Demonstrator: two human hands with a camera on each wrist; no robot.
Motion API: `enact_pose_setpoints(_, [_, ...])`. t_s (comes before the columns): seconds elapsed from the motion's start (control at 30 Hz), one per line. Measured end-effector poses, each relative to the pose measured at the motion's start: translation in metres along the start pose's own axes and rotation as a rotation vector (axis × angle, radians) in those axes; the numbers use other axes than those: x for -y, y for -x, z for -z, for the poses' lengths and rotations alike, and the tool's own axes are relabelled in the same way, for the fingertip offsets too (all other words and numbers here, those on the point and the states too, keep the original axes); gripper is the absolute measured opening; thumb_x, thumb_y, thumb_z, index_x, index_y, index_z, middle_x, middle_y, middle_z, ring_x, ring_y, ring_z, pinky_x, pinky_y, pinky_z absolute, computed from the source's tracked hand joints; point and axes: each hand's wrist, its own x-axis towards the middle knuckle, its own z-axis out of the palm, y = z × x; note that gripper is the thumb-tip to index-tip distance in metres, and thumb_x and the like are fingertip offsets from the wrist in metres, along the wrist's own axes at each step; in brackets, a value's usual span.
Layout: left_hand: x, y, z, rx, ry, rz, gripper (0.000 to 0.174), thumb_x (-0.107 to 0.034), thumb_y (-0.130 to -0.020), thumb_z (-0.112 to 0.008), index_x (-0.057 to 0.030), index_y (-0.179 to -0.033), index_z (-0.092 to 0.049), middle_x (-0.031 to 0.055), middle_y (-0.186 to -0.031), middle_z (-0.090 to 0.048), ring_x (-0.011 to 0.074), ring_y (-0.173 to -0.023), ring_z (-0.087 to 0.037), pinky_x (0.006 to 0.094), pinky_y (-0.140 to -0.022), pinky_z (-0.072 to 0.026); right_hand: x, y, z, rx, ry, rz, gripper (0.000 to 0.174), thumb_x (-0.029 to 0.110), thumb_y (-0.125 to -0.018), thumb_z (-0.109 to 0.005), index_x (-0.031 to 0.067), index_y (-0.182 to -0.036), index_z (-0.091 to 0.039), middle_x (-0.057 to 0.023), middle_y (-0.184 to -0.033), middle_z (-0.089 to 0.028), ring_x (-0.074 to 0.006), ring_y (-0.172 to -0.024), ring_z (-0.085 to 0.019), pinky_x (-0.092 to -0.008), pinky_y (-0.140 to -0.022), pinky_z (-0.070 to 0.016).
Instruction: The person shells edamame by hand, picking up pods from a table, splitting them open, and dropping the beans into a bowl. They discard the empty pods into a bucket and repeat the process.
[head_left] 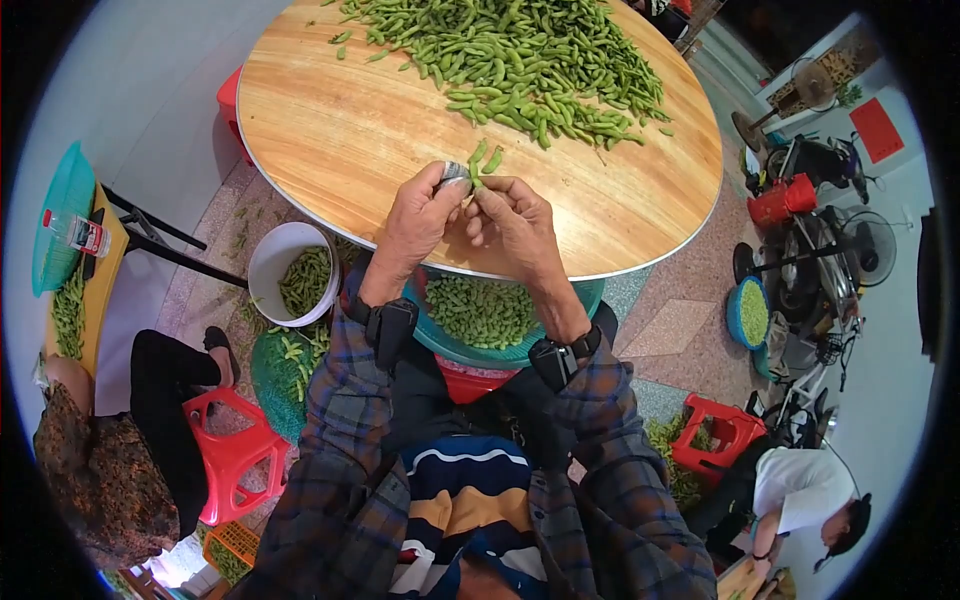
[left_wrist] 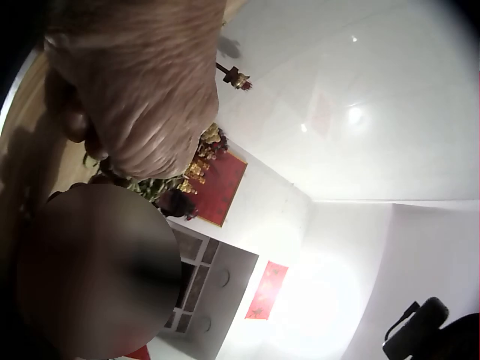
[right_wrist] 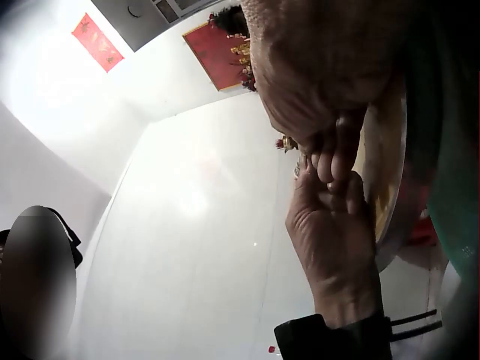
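Observation:
Over the near edge of the wooden table, my left hand and right hand meet at the fingertips. Between them both pinch a green soybean pod. A silvery grey wrap covers a fingertip of the left hand. Just beyond the fingers lie loose soybean pods. Below the hands, a teal basin at my lap holds many shelled green soybeans. In the left wrist view the back of the left hand hides the pod; the right wrist view shows the right hand against the left.
A big heap of soybean pods covers the far part of the table. On the left stand a white bucket with pods and a red stool beside a seated person. Another person sits at right, near a blue basin.

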Motion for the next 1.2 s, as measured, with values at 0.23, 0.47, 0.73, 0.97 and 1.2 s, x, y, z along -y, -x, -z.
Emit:
enact_pose_setpoints(0.23, [0.008,-0.001,-0.002,-0.016,0.034,-0.059,0.015,-0.018,-0.102,-0.06,-0.0048,-0.095,-0.058,-0.0041,-0.077,-0.053,0.0037,-0.069,-0.048,0.0222,-0.059,-0.0404,-0.005,0.003,-0.009,-0.082,-0.13,0.004,0.024,0.017,-0.106,-0.059,-0.0037,-0.117,-0.063,-0.0082,-0.09,-0.07,-0.0114,-0.069,-0.066,-0.0239,-0.061,-0.0556])
enact_pose_setpoints(0.47, [0.004,-0.002,0.0,-0.019,0.049,-0.024,0.015,-0.018,-0.103,-0.06,-0.0046,-0.096,-0.06,-0.0038,-0.076,-0.055,0.0037,-0.07,-0.049,0.0222,-0.059,-0.0406,-0.002,0.002,-0.01,-0.115,-0.052,-0.01,0.026,0.018,-0.105,-0.06,-0.0032,-0.12,-0.063,-0.0083,-0.092,-0.071,-0.0116,-0.074,-0.068,-0.0237,-0.061,-0.0563])
enact_pose_setpoints(0.73, [-0.006,0.0,0.001,0.027,0.083,0.08,0.016,-0.022,-0.103,-0.06,-0.0072,-0.098,-0.06,-0.0039,-0.07,-0.057,0.0022,-0.052,-0.048,0.0197,-0.042,-0.0348,-0.007,0.005,-0.008,-0.164,0.244,0.164,0.027,0.011,-0.102,-0.064,-0.0051,-0.123,-0.061,-0.0092,-0.095,-0.073,-0.0091,-0.075,-0.066,-0.0228,-0.059,-0.0528])
enact_pose_setpoints(0.97, [-0.003,-0.002,0.0,0.037,0.073,0.081,0.017,-0.024,-0.102,-0.061,-0.0069,-0.099,-0.06,-0.0038,-0.071,-0.058,0.0021,-0.053,-0.049,0.0196,-0.043,-0.036,-0.011,0.005,-0.011,-0.206,0.41,0.282,0.024,0.007,-0.1,-0.066,-0.0028,-0.122,-0.062,-0.0081,-0.091,-0.073,-0.007,-0.068,-0.063,-0.0226,-0.056,-0.05])
enact_pose_setpoints(1.2, [-0.003,-0.001,0.001,0.043,0.069,0.067,0.015,-0.022,-0.102,-0.061,-0.0079,-0.099,-0.06,-0.0039,-0.072,-0.057,0.0018,-0.054,-0.049,0.0193,-0.042,-0.0358,-0.014,0.006,-0.009,-0.221,0.498,0.316,0.023,0.005,-0.099,-0.065,-0.0008,-0.121,-0.061,-0.0093,-0.094,-0.073,-0.0112,-0.072,-0.066,-0.0261,-0.059,-0.0526])
